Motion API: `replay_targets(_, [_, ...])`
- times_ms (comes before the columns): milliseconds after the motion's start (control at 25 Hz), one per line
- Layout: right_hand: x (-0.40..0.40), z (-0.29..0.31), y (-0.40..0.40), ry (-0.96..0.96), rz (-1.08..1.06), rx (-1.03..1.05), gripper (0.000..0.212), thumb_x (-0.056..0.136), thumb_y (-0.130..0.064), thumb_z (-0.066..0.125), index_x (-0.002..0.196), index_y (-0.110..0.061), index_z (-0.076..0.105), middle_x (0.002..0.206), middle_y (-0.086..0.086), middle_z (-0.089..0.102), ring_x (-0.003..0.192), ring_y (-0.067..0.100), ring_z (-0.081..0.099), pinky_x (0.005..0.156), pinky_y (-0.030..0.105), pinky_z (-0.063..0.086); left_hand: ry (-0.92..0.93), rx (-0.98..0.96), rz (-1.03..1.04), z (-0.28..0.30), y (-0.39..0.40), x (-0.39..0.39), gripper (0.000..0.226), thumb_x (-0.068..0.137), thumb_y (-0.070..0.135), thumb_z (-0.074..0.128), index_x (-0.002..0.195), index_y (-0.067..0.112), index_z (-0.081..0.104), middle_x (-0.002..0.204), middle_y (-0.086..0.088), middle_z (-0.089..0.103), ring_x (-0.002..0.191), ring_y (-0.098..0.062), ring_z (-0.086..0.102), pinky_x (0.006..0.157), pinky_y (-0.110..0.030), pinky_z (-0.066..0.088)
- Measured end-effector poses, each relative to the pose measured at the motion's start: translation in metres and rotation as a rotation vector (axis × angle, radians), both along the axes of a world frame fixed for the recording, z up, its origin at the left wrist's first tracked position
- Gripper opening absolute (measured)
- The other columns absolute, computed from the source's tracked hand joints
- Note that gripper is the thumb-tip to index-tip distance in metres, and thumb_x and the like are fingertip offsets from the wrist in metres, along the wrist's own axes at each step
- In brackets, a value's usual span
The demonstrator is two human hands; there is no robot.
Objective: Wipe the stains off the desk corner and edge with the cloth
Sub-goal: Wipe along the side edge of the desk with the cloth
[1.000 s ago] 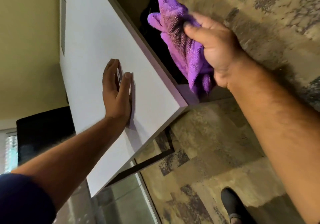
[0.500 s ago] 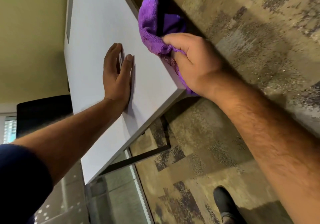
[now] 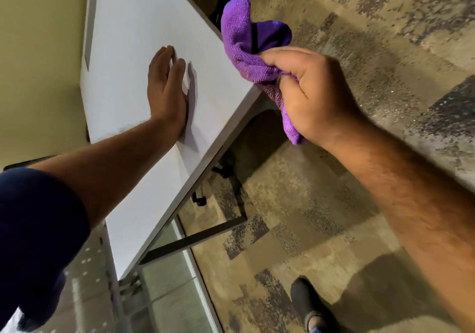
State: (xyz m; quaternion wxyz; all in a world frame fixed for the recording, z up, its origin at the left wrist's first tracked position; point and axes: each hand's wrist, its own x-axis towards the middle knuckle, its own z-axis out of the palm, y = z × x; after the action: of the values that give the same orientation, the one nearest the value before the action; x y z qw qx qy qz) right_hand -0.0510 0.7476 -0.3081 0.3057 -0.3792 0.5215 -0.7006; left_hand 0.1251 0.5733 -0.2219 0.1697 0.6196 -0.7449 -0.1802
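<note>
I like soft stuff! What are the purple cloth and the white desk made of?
The purple cloth looks like microfibre: a fuzzy, looped weave that bunches softly in the right hand. The white desk seems to be a smooth matt laminated board, flat and even with a thin darker edge, though its core is hidden.

We see warm, fairly dim indoor light. The white bench (image 3: 133, 37) is the brightest surface, with a soft shadow beside the left hand (image 3: 167, 88). Wide-angle distortion tilts the view, and the carpet (image 3: 385, 37) smears with motion blur.
</note>
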Motion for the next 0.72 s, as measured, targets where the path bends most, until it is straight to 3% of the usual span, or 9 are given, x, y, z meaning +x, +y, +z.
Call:
replay_targets(120, [0.002,-0.004,0.007,-0.290,0.096,-0.036,0.048,0.087,0.016,0.044,0.117,-0.003,0.077,0.104,0.007,0.078,0.103,0.010,0.073,0.096,0.028,0.058,0.099,0.006,0.000,-0.001,0.002,0.005,0.053,0.097,0.038,0.057,0.149,0.027,0.057,0.159,0.009,0.054,0.143,-0.009,0.051,0.125,-0.030,0.038])
replay_targets(240, [0.018,-0.012,0.013,-0.539,0.044,-0.098,0.043,0.089,0.018,0.047,0.109,-0.006,0.076,0.090,-0.003,0.078,0.090,0.004,0.071,0.083,0.021,0.056,0.198,0.035,-0.044,-0.005,0.000,0.011,0.052,0.096,0.033,0.056,0.146,0.023,0.061,0.154,0.006,0.058,0.136,-0.009,0.055,0.117,-0.021,0.041])
replay_targets(320, [0.036,-0.014,0.015,-0.601,-0.068,-0.100,0.046,0.089,0.015,0.044,0.112,-0.009,0.076,0.097,-0.004,0.081,0.096,0.009,0.073,0.085,0.026,0.058,0.260,0.052,-0.067,-0.004,-0.004,0.016,0.048,0.095,0.028,0.055,0.140,0.018,0.066,0.146,0.003,0.066,0.131,-0.012,0.062,0.114,-0.023,0.047])
replay_targets(400, [0.055,-0.014,0.017,-0.647,-0.160,-0.122,0.046,0.092,0.011,0.044,0.120,-0.010,0.074,0.110,0.003,0.081,0.108,0.019,0.075,0.096,0.035,0.060,0.409,0.060,-0.074,-0.003,-0.009,0.022,0.043,0.092,0.019,0.056,0.130,0.006,0.071,0.129,-0.005,0.075,0.120,-0.019,0.070,0.110,-0.031,0.055])
replay_targets(520, [0.085,-0.010,0.010,-0.633,-0.293,-0.150,0.045,0.095,0.010,0.044,0.127,-0.008,0.070,0.114,0.003,0.079,0.112,0.018,0.073,0.104,0.038,0.058,0.707,0.119,-0.043,-0.002,-0.013,0.034,0.031,0.090,0.005,0.056,0.110,0.001,0.080,0.109,-0.008,0.079,0.107,-0.024,0.074,0.101,-0.031,0.061])
replay_targets(640, [0.107,-0.013,0.002,-0.516,-0.421,-0.109,0.049,0.095,0.011,0.045,0.135,-0.009,0.064,0.132,0.007,0.072,0.121,0.011,0.069,0.100,0.028,0.058,0.755,0.121,-0.127,-0.003,-0.017,0.041,0.031,0.086,0.007,0.056,0.092,0.007,0.086,0.111,-0.014,0.081,0.116,-0.032,0.073,0.106,-0.039,0.060])
replay_targets(720, [0.116,-0.017,-0.001,-0.373,-0.509,-0.082,0.053,0.092,0.009,0.047,0.138,-0.009,0.064,0.144,0.008,0.064,0.134,0.015,0.060,0.114,0.028,0.049,0.756,0.141,-0.142,-0.003,-0.015,0.041,0.032,0.087,0.009,0.054,0.091,0.007,0.086,0.112,-0.015,0.082,0.119,-0.032,0.073,0.100,-0.035,0.062])
